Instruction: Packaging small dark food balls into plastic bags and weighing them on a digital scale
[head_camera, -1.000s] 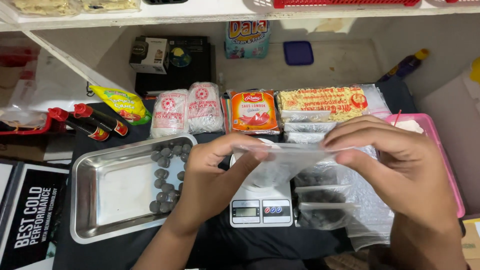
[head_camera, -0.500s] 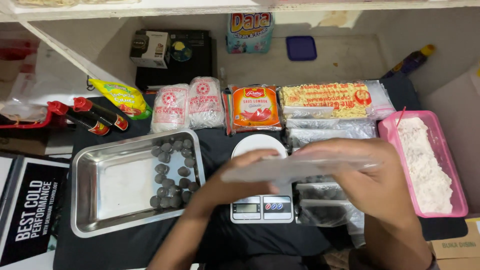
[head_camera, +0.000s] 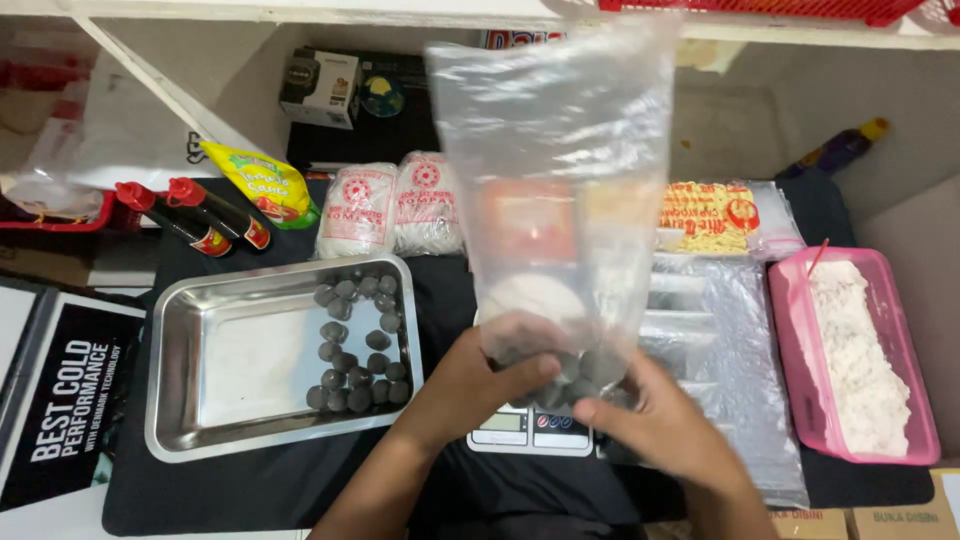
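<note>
Above the digital scale — clear plastic bag standing upright, dark balls at its bottom, gripped by left hand and right hand.

A clear plastic bag stands upright, its empty upper part crinkled and rising tall. A few dark round balls sit bunched in its bottom, just above the white kitchen scale.

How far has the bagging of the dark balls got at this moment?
Done: a few filled bags lie right of the scale, though blurred behind plastic. In hand: the left hand and right hand grip the bottom of a clear bag holding a few dark balls, its open end standing up. Left: about twenty balls in the steel tray.
</note>
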